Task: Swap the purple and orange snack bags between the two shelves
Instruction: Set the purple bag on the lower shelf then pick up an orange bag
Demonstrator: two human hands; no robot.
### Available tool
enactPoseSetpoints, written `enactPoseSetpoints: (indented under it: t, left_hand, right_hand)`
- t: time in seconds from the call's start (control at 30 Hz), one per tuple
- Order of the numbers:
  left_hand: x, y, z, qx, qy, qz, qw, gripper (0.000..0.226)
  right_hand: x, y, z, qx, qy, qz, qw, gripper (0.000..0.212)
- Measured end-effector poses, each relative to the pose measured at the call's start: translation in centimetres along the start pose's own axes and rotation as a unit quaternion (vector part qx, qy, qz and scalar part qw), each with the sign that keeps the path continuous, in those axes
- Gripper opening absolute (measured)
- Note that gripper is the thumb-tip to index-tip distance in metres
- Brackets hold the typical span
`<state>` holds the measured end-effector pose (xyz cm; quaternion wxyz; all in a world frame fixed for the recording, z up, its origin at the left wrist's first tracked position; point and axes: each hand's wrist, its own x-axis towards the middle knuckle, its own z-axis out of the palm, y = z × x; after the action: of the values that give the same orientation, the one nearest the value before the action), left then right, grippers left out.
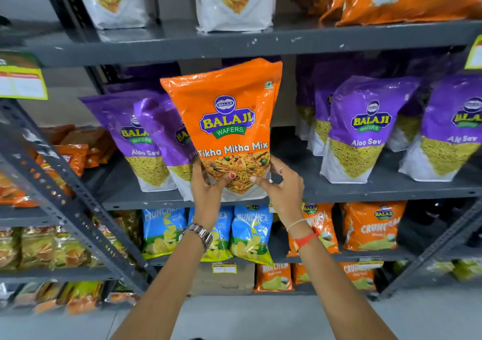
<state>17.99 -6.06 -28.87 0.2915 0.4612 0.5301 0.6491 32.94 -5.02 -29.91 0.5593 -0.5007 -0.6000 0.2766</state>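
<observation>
Both hands hold one orange bag upright in front of the middle shelf, between the purple bags.

From the left: two purple bags (135, 136) stand leaning on the middle shelf (365, 191). Next, the left hand (208, 186) grips the lower left corner of the orange bag (227, 126), thumb pressed on the front and the other fingers hidden behind. The right hand (281, 186) pinches the lower right corner in the same way. The bag's long axis is vertical and it rises above both hands, its top near the edge of the upper shelf (234, 45). Both hands are equally near. To the right there is a free gap on the shelf, then more purple bags (362, 131). I judge the bag must go back and down into this gap.
</observation>
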Motion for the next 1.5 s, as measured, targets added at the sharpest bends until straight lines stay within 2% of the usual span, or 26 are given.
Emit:
enactPoseSetpoints:
  t: [0.23,0.37,0.6,0.67,0.83,0.9,0.97,1.07,1.23,1.37,1.5]
  left_hand:
    - [1.4,8.9,-4.2,-0.024,0.04,0.063,0.997,0.049]
    - [2.6,14.4,-6.6,-0.05,0.041,0.112,0.992,0.053]
    - [7.1,21.5,-10.0,-0.074,0.051,0.161,0.983,0.06]
    - [8.5,22.3,-9.7,-0.066,0.042,0.158,0.984,0.055]
    - [13.8,24.5,-9.2,-0.015,-0.008,0.119,0.993,0.045]
    - [16.8,27.4,-13.1,-0.008,0.06,0.115,0.991,0.041]
    - [18.7,28.7,-13.2,-0.033,0.055,0.089,0.994,0.035]
    - [20.0,28.4,-12.7,-0.041,0.04,0.067,0.996,0.033]
    - [21.8,26.2,-13.7,-0.033,0.055,0.049,0.997,0.044]
    - [22.2,24.9,-14.2,-0.008,0.069,0.062,0.996,0.037]
    - [22.4,24.3,-14.3,0.02,0.074,0.081,0.994,0.048]
  right_hand:
    - [1.2,-8.3,0.6,0.082,0.01,-0.094,0.992,0.064]
    - [2.6,-13.4,1.3,0.11,-0.001,-0.148,0.983,0.049]
    - [7.8,-21.0,3.6,0.068,0.002,-0.224,0.972,0.068]
    - [8.9,-22.1,3.5,0.032,-0.002,-0.231,0.972,0.063]
    - [13.9,-24.3,5.0,0.022,-0.005,-0.22,0.975,0.056]
    - [16.4,-28.2,9.9,0.042,-0.038,-0.243,0.968,0.065]
    - [17.9,-28.7,11.0,0.055,-0.048,-0.237,0.969,0.071]
    - [19.2,-28.6,12.3,0.079,-0.039,-0.204,0.975,0.069]
    - [19.2,-28.1,13.4,0.063,-0.057,-0.196,0.977,0.066]
    - [19.4,-27.3,15.0,0.057,-0.07,-0.197,0.976,0.069]
    - [19.3,-26.8,15.2,0.05,-0.067,-0.199,0.976,0.067]
